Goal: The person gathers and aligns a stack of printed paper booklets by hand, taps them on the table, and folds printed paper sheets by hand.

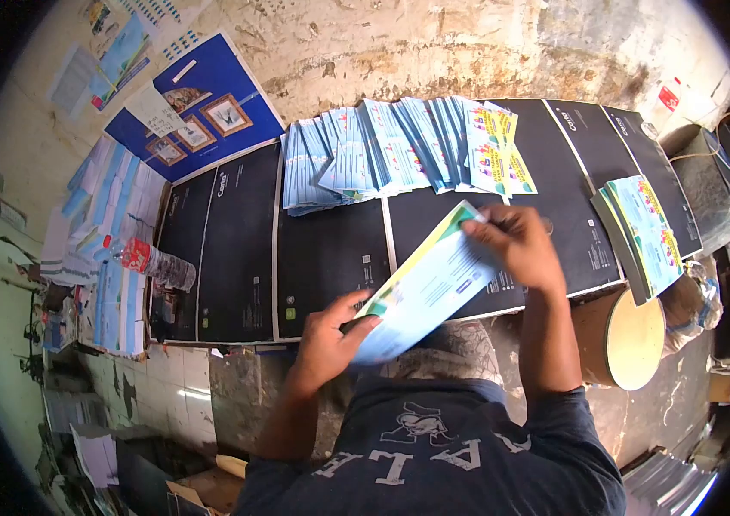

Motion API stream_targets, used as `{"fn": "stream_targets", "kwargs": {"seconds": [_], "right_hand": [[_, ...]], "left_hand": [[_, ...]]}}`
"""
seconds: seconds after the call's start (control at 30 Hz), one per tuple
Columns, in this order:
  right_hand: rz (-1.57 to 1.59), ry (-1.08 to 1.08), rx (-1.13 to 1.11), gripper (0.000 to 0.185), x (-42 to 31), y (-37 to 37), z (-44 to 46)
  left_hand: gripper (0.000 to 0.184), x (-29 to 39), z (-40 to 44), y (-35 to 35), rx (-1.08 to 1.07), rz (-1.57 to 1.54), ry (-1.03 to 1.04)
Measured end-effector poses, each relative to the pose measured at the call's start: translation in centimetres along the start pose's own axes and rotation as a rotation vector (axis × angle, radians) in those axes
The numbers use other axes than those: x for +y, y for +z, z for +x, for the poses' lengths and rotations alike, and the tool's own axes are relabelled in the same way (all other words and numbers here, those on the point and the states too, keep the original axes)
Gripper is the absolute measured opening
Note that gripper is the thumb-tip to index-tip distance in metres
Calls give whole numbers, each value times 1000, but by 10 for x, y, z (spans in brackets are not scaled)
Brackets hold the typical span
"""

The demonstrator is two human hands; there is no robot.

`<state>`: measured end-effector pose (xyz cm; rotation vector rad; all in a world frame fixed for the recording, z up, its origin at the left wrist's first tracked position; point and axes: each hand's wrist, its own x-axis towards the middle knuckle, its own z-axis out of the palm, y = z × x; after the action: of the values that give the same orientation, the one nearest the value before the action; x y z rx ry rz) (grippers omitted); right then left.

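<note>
Between my two hands I hold a light-blue printed leaflet with a green and yellow edge, tilted above the front of the table. My left hand pinches its lower left end, thumb on top. At its upper right end my right hand is closed on it, with the thumb on the printed face. Whether it is one sheet or several layers, I cannot tell. Beyond my hands lies a fanned row of similar leaflets, its right end showing yellow printed faces.
Black printed boards cover the table. A stack of colourful leaflets lies at its right end. To the left, a plastic bottle lies against tall paper piles. A round drum or stool stands below the right edge.
</note>
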<state>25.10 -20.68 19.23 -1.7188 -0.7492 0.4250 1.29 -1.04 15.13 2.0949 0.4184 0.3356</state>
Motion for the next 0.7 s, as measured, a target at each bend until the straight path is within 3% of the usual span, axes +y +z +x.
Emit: {"fn": "stream_targets", "kwargs": {"seconds": [0.1,0.17,0.23,0.4,0.7], "right_hand": [[159,94,145,18,3,-29,4],[243,34,238,17,7,-41,5],[216,-9,294,17,3,-47,1],[423,-142,373,16,31,-60,6],[518,-246,425,13,37,-63,5]], "left_hand": [[28,-25,-3,-18,29,-121,-51],[22,-20,-6,-27,124,-152,-57],[18,-10,-8,-31,143,-450,-187],[19,-5,-5,-20,352,-745,24],[14,15,-10,-25,360,-539,122]]}}
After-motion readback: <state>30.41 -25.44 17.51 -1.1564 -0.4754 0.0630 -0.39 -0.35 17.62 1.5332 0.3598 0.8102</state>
